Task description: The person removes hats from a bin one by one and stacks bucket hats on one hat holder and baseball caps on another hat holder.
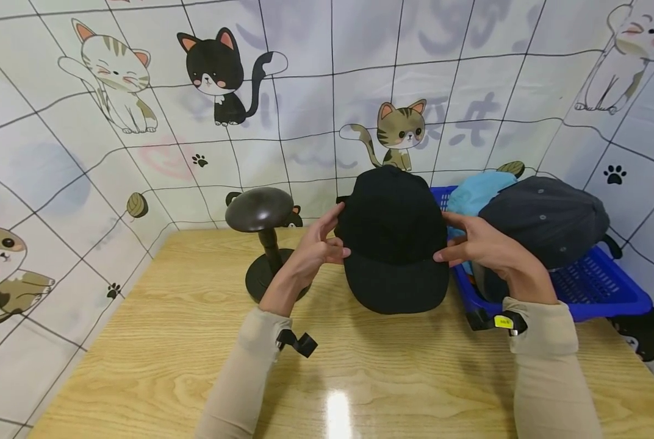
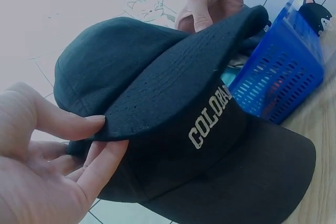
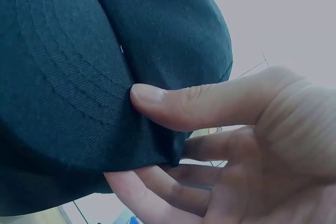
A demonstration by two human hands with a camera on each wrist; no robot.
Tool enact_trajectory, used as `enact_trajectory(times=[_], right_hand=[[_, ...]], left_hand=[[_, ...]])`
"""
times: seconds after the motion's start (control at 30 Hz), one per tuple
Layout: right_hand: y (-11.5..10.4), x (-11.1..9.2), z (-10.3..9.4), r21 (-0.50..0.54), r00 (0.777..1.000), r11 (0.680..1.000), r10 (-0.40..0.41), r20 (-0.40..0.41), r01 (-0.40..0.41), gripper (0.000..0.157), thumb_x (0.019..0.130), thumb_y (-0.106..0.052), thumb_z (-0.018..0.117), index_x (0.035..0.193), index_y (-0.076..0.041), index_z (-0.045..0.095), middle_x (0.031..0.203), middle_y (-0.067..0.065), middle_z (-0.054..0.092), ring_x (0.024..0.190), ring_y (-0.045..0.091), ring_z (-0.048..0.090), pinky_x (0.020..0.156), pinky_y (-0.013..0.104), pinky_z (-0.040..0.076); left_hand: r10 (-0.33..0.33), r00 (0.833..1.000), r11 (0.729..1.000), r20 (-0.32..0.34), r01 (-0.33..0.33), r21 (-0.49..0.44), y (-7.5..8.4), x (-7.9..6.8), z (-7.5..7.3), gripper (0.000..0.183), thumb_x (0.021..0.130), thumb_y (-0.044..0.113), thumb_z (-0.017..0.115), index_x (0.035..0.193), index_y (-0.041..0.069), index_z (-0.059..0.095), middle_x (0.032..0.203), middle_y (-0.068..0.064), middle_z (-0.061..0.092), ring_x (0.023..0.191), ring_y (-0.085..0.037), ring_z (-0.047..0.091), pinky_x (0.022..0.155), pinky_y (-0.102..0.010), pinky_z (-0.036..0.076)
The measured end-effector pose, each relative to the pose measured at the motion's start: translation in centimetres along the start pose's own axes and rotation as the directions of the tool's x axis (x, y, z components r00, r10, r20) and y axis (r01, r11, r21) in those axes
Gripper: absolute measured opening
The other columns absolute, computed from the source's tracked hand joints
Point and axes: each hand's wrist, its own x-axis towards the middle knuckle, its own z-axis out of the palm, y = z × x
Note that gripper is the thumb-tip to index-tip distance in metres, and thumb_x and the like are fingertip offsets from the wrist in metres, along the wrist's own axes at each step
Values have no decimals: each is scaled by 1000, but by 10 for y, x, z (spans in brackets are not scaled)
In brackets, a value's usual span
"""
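In the head view a plain black cap [image 1: 395, 213] faces the person, its brim pointing down toward the table. The left wrist view shows this upper cap [image 2: 121, 51] lying over a second black cap [image 2: 252, 166] with pale lettering reading "COLORA…" on its front. My left hand [image 1: 310, 253] pinches one side of the upper brim between thumb and fingers. On the other side my right hand [image 1: 486, 247] grips the brim's edge near the crown, thumb on its face [image 3: 194, 103]. Whatever bears the caps is hidden.
Left of the caps stands a bare dark cap stand [image 1: 260, 209] with a rounded top and round base. A blue basket [image 1: 615, 286] at the right holds a dark grey cap [image 1: 546, 216] and a light blue cap [image 1: 477, 189]. A cat-printed wall covering [image 1: 305, 140] encloses the wooden table [image 1: 179, 341].
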Motion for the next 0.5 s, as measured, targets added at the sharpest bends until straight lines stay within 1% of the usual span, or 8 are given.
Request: enact_trajectory(times=[0.17, 0.33, 0.43, 0.5], right_hand=[[-1, 3, 2, -9, 1000, 1000, 12, 2, -12, 99, 94, -13, 75, 165, 1, 7, 160, 32, 33, 123, 44, 64, 91, 48, 61], [-1, 3, 3, -21, 999, 999, 30, 17, -30, 102, 94, -12, 74, 163, 5, 1, 160, 36, 30, 127, 49, 60, 91, 49, 61], [1, 3, 4, -26, 999, 999, 27, 24, -26, 102, 93, -11, 73, 163, 6, 1, 160, 37, 30, 128, 51, 58, 90, 49, 61], [1, 3, 4, -31, 999, 999, 20, 29, -20, 101, 93, -11, 73, 163, 6, 1, 160, 38, 28, 126, 51, 60, 90, 48, 62]], left_hand=[[5, 1000, 1000, -18, -5, 4, 0, 0, -1, 98, 87, -9, 65, 165, 33, 22, 172, -4, 18, 57, -15, 37, 75, -30, 55], [1, 1000, 1000, -27, -1, 10, 0, 0, -1, 98, 86, -11, 64, 165, 31, 23, 172, -3, 20, 57, -14, 43, 75, -29, 57], [-6, 999, 1000, -37, 7, 24, 0, 0, -1, 98, 86, -11, 64, 164, 32, 24, 172, -3, 20, 60, -14, 49, 75, -30, 59], [-13, 999, 999, -44, 15, 35, 0, 1, -1, 98, 86, -11, 64, 164, 32, 24, 172, -3, 20, 61, -14, 52, 76, -30, 59]])
